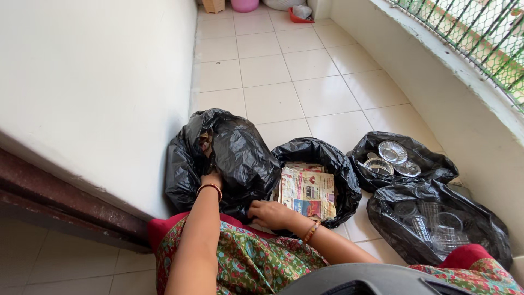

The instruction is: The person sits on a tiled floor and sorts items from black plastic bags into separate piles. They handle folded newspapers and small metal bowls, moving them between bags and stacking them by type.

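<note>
Tiles of glossy cream ceramic make up the balcony floor, with a smooth white wall to one side and a curved white parapet topped by green wire mesh to the other. Four crinkled, shiny black plastic bags stand on the tiles. The largest, a bulging black bin bag against the wall, has its mouth gathered at the top. Just beside it, a round open black bag holds a flat stack of printed newspapers. Further over, an open black bag holds round silver foil dishes, and the nearest bag holds clear ribbed plastic cups.

Left hand, a red bangle at the wrist, reaches up with the forearm straight and grips the bulging bag's gathered plastic; its fingers are sunk in the folds, so their spread cannot be told. Right hand, wrist bent inward and wearing an orange bangle, pinches the lower edge of the same bag with curled fingers.
</note>
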